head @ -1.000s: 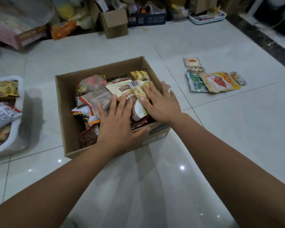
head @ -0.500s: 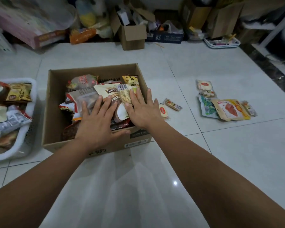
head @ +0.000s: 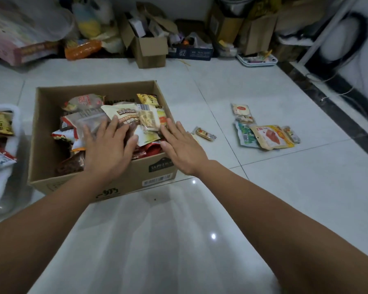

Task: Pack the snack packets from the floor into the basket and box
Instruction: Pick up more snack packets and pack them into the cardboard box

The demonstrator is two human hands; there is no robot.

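Inside cardboard box (head: 49,132): heaped snack packets (head: 123,115), left hand (head: 106,149) pressing.

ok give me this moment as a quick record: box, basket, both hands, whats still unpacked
box: brown cardboard box, open, heaped with snack packets
basket: white plastic basket at far left, packets inside
left: left hand flat, fingers straight, on the packets in the box
right: right hand flat, fingers straight, at the box's right rim
unpacked: small wrapped bar beside the box; farther right, a cluster topped by a yellow pouch
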